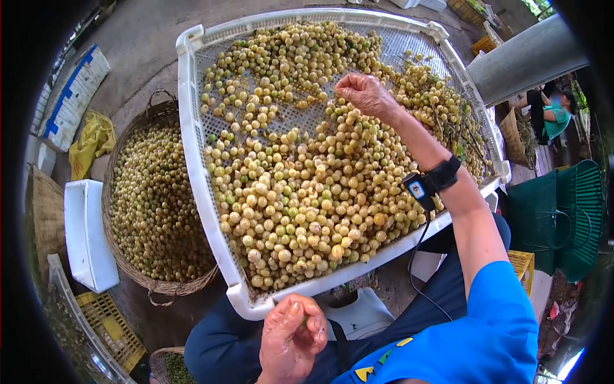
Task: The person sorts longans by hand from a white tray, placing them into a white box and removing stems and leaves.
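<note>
Blue shirt cloth (441,349) lies right of the left hand (293,336), which curls by the white tray (358,276), a green bit between its fingers. Ahead, the right hand (368,95) bends over the tray's yellowish fruits (307,208); any pinch is unclear.

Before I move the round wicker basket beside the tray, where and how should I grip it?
Take the wicker basket by its far handle and near handle, probably from above, one hand each: both are loops standing out beyond the fruit, while the white tray crowds its right side.
</note>
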`<state>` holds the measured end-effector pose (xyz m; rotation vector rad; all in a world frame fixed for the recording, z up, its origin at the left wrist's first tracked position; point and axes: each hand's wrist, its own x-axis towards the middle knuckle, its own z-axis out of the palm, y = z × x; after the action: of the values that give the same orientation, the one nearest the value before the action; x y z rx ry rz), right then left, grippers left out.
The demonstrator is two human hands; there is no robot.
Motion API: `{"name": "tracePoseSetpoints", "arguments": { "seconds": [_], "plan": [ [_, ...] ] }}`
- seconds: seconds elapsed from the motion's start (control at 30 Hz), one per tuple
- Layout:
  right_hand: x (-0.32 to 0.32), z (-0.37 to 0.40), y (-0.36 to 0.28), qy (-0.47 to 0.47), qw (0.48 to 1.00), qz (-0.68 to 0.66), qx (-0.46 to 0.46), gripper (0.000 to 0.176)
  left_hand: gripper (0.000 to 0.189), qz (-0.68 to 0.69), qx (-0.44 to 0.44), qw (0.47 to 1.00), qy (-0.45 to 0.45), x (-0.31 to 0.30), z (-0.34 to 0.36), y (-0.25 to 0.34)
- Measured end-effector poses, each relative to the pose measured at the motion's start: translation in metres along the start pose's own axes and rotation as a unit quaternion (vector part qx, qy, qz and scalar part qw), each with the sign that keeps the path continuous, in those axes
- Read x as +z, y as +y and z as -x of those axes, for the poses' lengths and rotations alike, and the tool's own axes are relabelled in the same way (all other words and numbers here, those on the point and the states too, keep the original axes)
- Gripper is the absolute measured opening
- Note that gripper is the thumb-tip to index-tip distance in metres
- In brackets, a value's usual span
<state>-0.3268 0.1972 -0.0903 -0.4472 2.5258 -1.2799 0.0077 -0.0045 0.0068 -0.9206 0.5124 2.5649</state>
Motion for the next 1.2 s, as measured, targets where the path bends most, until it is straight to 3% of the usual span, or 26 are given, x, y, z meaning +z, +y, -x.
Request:
{"name": "tracePoseSetpoints", "arguments": {
  "seconds": [0.03,0.1,0.17,0.23,0.3,0.37,0.4,0.43,0.47,0.53,0.57,0.63,0.7,0.77,0.83,0.87,0.9,0.93,0.97,1.03,1.13,1.2],
  "plan": [
    [0.004,-0.006,0.006,0.016,0.996,0.067,-0.061,0.019,0.021,0.0,0.002,1.0,-0.001,0.001,-0.002,-0.001],
    [0.011,-0.008,-0.014,-0.005,0.992,0.116,-0.054,0.022,0.022,-0.013,-0.002,1.0,0.0,0.001,-0.004,-0.003],
    [0.027,-0.01,-0.027,-0.006,0.955,0.29,-0.058,0.024,0.022,-0.01,0.001,1.0,0.008,0.004,-0.003,-0.001],
    [0.038,-0.019,-0.024,-0.047,0.955,0.289,-0.042,0.021,0.021,-0.007,-0.002,1.0,0.021,0.005,-0.004,-0.002],
    [0.044,-0.024,-0.019,-0.029,0.936,0.335,-0.106,0.018,0.021,-0.019,0.001,1.0,0.004,0.003,-0.005,-0.001],
    [0.039,-0.029,0.001,-0.003,0.97,0.14,-0.199,0.016,0.021,-0.025,-0.002,1.0,0.01,0.004,-0.005,-0.001],
    [0.026,-0.019,-0.001,-0.064,0.991,-0.059,-0.098,0.017,0.021,-0.025,-0.005,1.0,0.012,0.004,-0.005,-0.001],
    [0.013,-0.005,-0.004,-0.122,0.96,-0.254,0.008,0.018,0.021,-0.024,-0.007,1.0,0.014,0.005,-0.004,-0.002],
    [0.008,0.01,-0.006,-0.123,0.96,-0.25,0.007,0.018,0.021,-0.021,-0.006,1.0,0.011,0.004,-0.003,-0.001],
    [0.004,0.041,-0.012,-0.161,0.87,-0.461,-0.068,0.023,0.021,-0.03,-0.007,1.0,-0.003,0.003,0.001,-0.002],
    [0.006,0.051,-0.015,-0.191,0.87,-0.447,-0.087,0.023,0.021,-0.028,-0.006,1.0,-0.005,0.001,0.001,-0.003],
    [0.013,0.07,-0.021,-0.136,0.948,-0.266,0.106,0.02,0.021,-0.025,0.004,0.999,-0.037,-0.004,0.001,-0.005],
    [0.033,0.084,-0.05,-0.17,0.969,-0.108,0.141,0.017,0.021,-0.04,0.009,0.999,-0.004,0.004,0.002,-0.005],
    [0.056,0.09,-0.05,-0.148,0.989,0.008,-0.007,0.015,0.02,-0.037,0.012,0.999,0.0,0.001,-0.001,-0.008],
    [0.055,0.085,-0.047,-0.192,0.966,0.16,-0.066,0.016,0.02,-0.036,0.016,0.999,-0.024,-0.007,-0.004,-0.01],
    [0.054,0.086,-0.049,-0.2,0.977,0.067,-0.019,0.014,0.02,-0.035,0.018,0.999,-0.027,-0.008,-0.005,-0.011],
    [0.05,0.086,-0.048,-0.199,0.977,0.068,-0.02,0.014,0.02,-0.034,0.02,0.999,-0.03,-0.007,-0.005,-0.012],
    [0.041,0.086,-0.045,-0.192,0.975,-0.102,0.048,0.014,0.02,-0.034,0.021,0.999,-0.032,-0.007,-0.004,-0.011],
    [0.032,0.088,-0.042,-0.178,0.94,-0.268,0.115,0.014,0.02,-0.033,0.018,0.999,-0.033,-0.007,-0.003,-0.011],
    [0.011,0.102,-0.037,-0.208,0.832,-0.512,0.056,0.024,0.02,-0.032,0.014,0.999,-0.036,-0.008,-0.001,-0.01],
    [0.003,0.105,-0.026,-0.206,0.819,-0.534,0.044,0.03,0.02,-0.035,0.009,0.998,-0.045,-0.005,0.003,-0.01],
    [0.015,0.098,-0.038,-0.139,0.929,-0.335,0.068,0.028,0.019,-0.021,0.013,0.999,-0.023,-0.002,0.003,-0.01]
  ]
}}
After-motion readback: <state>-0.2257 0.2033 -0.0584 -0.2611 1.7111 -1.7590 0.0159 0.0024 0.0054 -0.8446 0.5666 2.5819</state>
